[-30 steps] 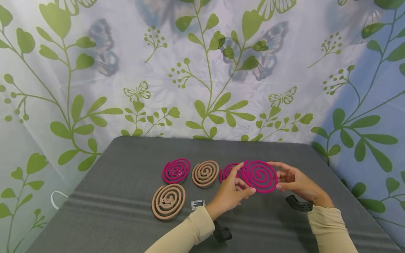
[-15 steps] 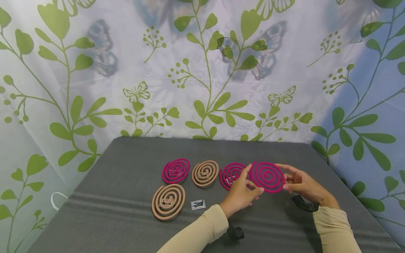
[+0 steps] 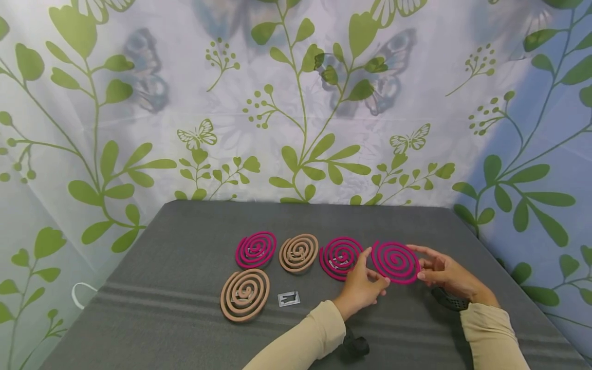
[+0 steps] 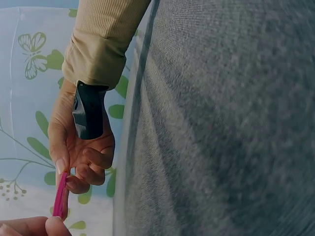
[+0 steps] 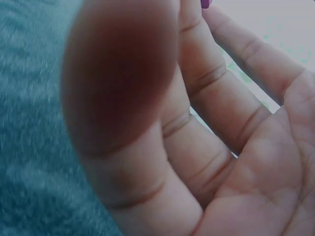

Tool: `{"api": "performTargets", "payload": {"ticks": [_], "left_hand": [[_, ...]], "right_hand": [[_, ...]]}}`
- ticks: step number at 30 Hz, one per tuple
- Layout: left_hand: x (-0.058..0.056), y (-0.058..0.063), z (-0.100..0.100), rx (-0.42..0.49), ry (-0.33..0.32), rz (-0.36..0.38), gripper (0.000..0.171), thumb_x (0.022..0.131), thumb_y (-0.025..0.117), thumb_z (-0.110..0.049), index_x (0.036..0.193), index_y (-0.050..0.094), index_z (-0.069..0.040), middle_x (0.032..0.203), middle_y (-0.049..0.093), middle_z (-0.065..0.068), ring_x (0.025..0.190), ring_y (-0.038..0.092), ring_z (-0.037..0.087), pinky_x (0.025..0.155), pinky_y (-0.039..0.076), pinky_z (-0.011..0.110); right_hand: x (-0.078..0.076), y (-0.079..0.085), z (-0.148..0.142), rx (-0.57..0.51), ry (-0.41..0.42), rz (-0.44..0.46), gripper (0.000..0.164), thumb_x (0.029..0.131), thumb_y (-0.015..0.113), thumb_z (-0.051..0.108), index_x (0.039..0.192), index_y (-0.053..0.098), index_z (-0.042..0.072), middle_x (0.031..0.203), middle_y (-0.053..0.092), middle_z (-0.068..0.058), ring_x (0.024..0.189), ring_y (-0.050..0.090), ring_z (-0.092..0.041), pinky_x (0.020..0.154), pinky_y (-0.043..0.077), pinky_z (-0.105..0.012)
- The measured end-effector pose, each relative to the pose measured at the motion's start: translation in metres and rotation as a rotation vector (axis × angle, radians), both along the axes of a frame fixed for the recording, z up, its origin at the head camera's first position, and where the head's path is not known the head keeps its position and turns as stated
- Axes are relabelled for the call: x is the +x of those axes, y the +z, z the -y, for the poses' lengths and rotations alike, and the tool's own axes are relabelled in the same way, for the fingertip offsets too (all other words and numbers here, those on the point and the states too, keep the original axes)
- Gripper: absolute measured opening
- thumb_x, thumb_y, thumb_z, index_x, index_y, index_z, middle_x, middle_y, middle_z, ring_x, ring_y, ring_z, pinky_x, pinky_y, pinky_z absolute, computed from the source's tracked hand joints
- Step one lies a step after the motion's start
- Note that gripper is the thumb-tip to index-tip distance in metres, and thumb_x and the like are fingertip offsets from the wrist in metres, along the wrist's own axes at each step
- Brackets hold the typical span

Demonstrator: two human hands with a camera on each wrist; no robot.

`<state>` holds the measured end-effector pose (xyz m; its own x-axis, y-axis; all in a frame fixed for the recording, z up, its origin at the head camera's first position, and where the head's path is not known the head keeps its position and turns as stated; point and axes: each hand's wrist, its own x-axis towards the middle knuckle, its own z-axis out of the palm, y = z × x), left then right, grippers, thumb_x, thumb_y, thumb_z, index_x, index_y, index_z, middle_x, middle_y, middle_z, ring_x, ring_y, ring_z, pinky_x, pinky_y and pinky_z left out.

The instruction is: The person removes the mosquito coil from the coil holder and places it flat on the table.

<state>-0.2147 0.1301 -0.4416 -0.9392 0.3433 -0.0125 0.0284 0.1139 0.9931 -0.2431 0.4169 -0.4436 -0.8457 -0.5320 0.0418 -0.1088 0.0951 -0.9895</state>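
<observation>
1. Because both hands share one object, it is good to know first where it is: the held pink coil [image 3: 395, 262] is at the right end of the row, between the left hand [image 3: 361, 285] and the right hand [image 3: 446, 273]. In the left wrist view it appears as a thin strip, with the printed curtain [image 4: 29, 113] behind it, so I judge it lifted from the grey table [image 3: 152, 324].

2. The left hand grips the left rim, thumb at the lower edge and index finger higher up. The right hand pinches the opposite rim between thumb and fingers. Its own wrist view shows only a small pink bit, so how firm the pinch is, I cannot tell.

3. Both pinches should be light and equal, because such a thin spiral can probably bend or break if the hands pull apart.

4. The two sides should be kept balanced, so that the inner turns do not sag.

5. The left index finger is very near to the neighbouring pink coil [image 3: 341, 258]; it should keep clear, so that nothing is pushed.

6. The loose metal piece [image 3: 289, 298] lies near the left sleeve [image 3: 300, 336], which should not drag it.
</observation>
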Motion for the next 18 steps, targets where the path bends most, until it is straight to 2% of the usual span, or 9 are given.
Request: {"api": "performTargets", "payload": {"ticks": [5,11,18], "left_hand": [[0.002,-0.001,-0.001,0.014,-0.018,0.043,0.08,0.1,0.078,-0.01,0.168,0.035,-0.016,0.09,0.068,-0.008,0.071,0.075,0.018,0.051,0.051,0.025],[0.003,-0.001,-0.004,0.006,0.0,0.085,0.076,0.1,0.077,-0.006,0.166,0.04,-0.012,0.093,0.066,-0.01,0.071,0.071,0.011,0.052,0.049,0.024],[0.005,0.0,-0.007,-0.007,-0.004,0.115,0.074,0.099,0.078,-0.006,0.164,0.042,-0.004,0.107,0.067,-0.007,0.074,0.072,0.012,0.053,0.048,0.023]], "right_hand": [[0.0,-0.006,-0.003,0.011,-0.019,0.015,0.066,0.105,0.058,-0.008,0.149,0.059,0.04,0.102,0.072,0.003,0.076,0.062,-0.005,0.067,0.055,-0.024],[0.0,-0.012,-0.006,0.022,-0.051,0.041,0.065,0.105,0.06,-0.007,0.144,0.061,0.044,0.101,0.071,0.004,0.075,0.061,-0.005,0.066,0.054,-0.023],[-0.001,-0.017,-0.009,0.056,-0.089,0.08,0.06,0.106,0.062,-0.004,0.139,0.062,0.045,0.101,0.07,0.004,0.074,0.059,-0.004,0.064,0.052,-0.021]]}}
